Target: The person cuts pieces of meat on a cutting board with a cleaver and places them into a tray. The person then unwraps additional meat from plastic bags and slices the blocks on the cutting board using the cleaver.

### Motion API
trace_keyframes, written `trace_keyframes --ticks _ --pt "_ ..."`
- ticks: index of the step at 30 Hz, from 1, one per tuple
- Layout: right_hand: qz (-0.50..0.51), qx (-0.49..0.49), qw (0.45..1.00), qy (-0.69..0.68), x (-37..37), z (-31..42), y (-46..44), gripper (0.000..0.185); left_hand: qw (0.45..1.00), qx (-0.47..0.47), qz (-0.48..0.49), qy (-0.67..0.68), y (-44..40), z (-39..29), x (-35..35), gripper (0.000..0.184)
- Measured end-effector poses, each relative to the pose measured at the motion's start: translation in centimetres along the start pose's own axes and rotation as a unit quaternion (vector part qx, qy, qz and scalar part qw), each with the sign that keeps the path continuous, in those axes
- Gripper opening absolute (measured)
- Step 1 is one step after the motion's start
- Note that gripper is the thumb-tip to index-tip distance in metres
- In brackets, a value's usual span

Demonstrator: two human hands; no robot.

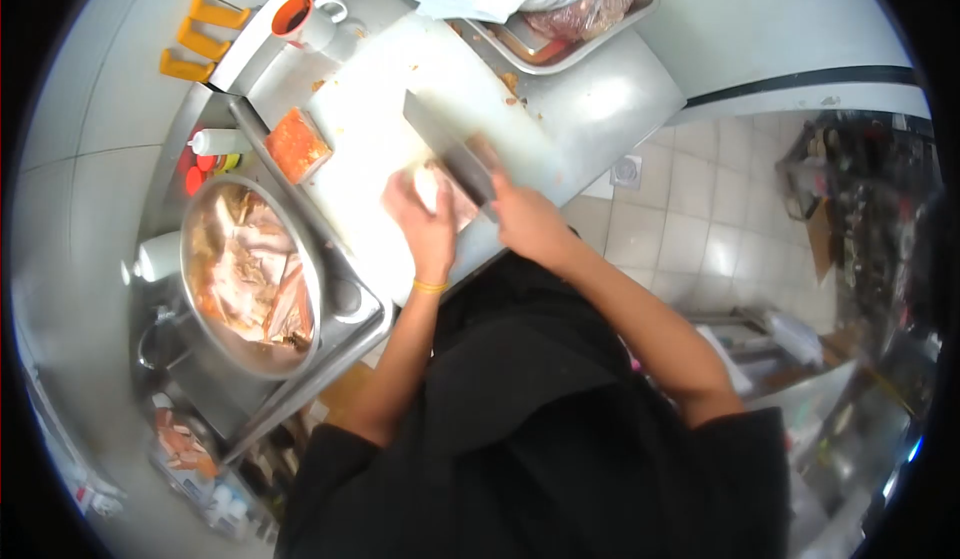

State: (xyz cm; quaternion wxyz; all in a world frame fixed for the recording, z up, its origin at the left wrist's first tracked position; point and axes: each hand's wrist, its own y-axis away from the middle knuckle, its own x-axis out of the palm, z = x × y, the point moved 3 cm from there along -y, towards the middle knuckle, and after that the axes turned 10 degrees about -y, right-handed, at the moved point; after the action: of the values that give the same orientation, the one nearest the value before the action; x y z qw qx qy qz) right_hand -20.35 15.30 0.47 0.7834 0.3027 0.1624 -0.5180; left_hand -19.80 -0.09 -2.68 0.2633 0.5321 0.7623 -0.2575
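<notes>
My right hand [528, 221] is closed around the handle of a broad cleaver [452, 151], its blade slanting up and left over the white cutting board [385, 69]. My left hand [424, 221] presses a piece of meat [463, 207] against the board, right beside the blade. Across the blade, a brownish strip [484, 149] lies close to my right hand; it is slightly blurred. A square slab of roasted meat with orange-brown crackled skin [297, 146] rests at the board's left edge. Fingertips of my left hand are partly blurred.
Left of the board stands a steel bowl [312, 304] of meat pieces. A mug [318, 24] with an orange inside is at the back left. A metal tray [640, 4] with wrapped meat stands at the back. Squeeze bottles [220, 142] line the left side.
</notes>
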Motion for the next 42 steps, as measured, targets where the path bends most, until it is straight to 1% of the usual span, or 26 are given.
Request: trace_keyframes --ticks 1,2,5,8,10,13,14,15,16,20,22,23,25,26,28,29,31,32,33,34,35,37,38,39,41,42 --pt "0.005 -0.018 0.999 -0.027 -1.3 -1.3 -0.2 0.034 0.995 -0.097 -0.017 0.011 0.3 0.5 -0.1 0.054" --pt "0.055 0.019 0.997 -0.043 -2.0 -2.6 0.0 0.035 0.99 -0.118 0.073 -0.003 0.5 0.4 -0.3 0.067" --pt "0.047 0.034 0.997 -0.057 -3.1 -4.1 1.3 0.031 0.997 -0.05 0.044 -0.05 1.1 -1.7 0.6 0.071" --pt "0.032 -0.043 0.992 -0.111 -3.2 -5.5 0.5 0.029 0.999 -0.012 0.0 -0.049 0.0 -3.3 1.5 0.073" --pt "0.07 -0.01 0.985 -0.157 -4.7 -4.6 0.5 0.029 0.988 -0.092 0.121 -0.034 -1.3 -3.7 1.1 0.072" --pt "0.062 -0.033 0.981 -0.18 -7.0 -5.3 0.8 0.028 0.982 -0.112 0.076 -0.132 -5.1 -2.4 -2.4 0.068" --pt "0.07 -0.045 0.981 -0.177 -7.8 -5.5 1.0 0.028 0.981 -0.11 0.03 -0.158 -6.8 -2.6 -4.1 0.066" --pt "0.059 -0.024 0.983 -0.171 -8.8 -5.7 1.1 0.026 0.977 -0.062 -0.048 -0.198 -8.8 -3.1 -5.5 0.066" --pt "0.046 -0.002 0.985 -0.165 -9.7 -5.9 1.4 0.025 0.968 -0.092 -0.035 -0.232 -10.9 -4.1 -6.8 0.065" --pt "0.049 -0.025 0.985 -0.164 -12.6 -5.2 1.9 0.025 0.938 -0.098 -0.042 -0.331 -17.3 -2.2 -5.8 0.065" --pt "0.051 0.016 0.988 -0.143 -13.4 -5.3 2.6 0.025 0.864 -0.128 -0.067 -0.483 -18.0 2.1 -2.1 0.073" --pt "0.052 0.011 0.989 -0.138 -14.1 -4.8 2.5 0.025 0.865 -0.131 -0.072 -0.479 -18.3 2.2 -2.0 0.073" --pt "0.088 0.081 0.981 -0.156 -14.5 -4.6 3.4 0.025 0.891 -0.041 -0.139 -0.43 -17.6 2.3 -2.1 0.074" --pt "0.094 0.08 0.98 -0.155 -14.3 -5.6 3.5 0.025 0.89 -0.046 -0.139 -0.433 -16.4 1.4 -2.6 0.074" --pt "0.08 0.013 0.98 -0.179 -13.7 -8.6 3.3 0.024 0.933 -0.025 -0.034 -0.358 -12.4 -0.3 -2.8 0.07" --pt "0.085 0.014 0.98 -0.18 -13.7 -9.6 3.5 0.024 0.954 -0.016 -0.003 -0.3 -9.5 -0.4 -1.9 0.067" --pt "0.107 0.087 0.977 -0.16 -13.5 -11.7 4.0 0.025 0.982 -0.019 0.06 -0.18 -3.4 -2.3 -0.1 0.062" --pt "0.11 0.086 0.978 -0.156 -13.2 -12.8 4.4 0.025 0.987 -0.026 0.082 -0.138 -1.3 -4.5 -0.1 0.061" --pt "0.127 0.092 0.963 -0.219 -12.7 -14.0 4.9 0.026 0.987 -0.053 0.116 -0.094 0.3 -4.9 0.7 0.058" --pt "0.146 0.099 0.944 -0.279 -12.2 -14.5 4.9 0.028 0.99 -0.064 0.113 -0.054 1.2 -5.5 1.6 0.059" --pt "0.157 0.102 0.944 -0.272 -11.4 -14.9 4.6 0.028 0.995 -0.027 0.09 -0.014 2.0 -5.6 2.6 0.061" --pt "0.201 0.137 0.919 -0.311 -9.4 -13.9 3.8 0.03 0.994 -0.022 0.108 0.013 2.5 -6.6 3.7 0.062" --pt "0.218 0.075 0.937 -0.263 -8.6 -12.0 3.1 0.029 0.995 -0.025 0.1 0.015 2.5 -6.4 3.9 0.062" --pt "0.222 0.071 0.938 -0.258 -7.5 -10.7 2.5 0.029 0.997 -0.017 0.072 -0.002 2.6 -6.2 4.0 0.061" --pt "0.31 0.112 0.883 -0.333 -4.8 -8.4 1.5 0.03 0.999 -0.009 0.032 -0.022 2.1 -5.9 2.3 0.061" --pt "0.314 0.083 0.889 -0.323 -3.9 -6.9 1.1 0.029 0.999 -0.014 -0.001 -0.029 2.0 -5.2 0.6 0.058"
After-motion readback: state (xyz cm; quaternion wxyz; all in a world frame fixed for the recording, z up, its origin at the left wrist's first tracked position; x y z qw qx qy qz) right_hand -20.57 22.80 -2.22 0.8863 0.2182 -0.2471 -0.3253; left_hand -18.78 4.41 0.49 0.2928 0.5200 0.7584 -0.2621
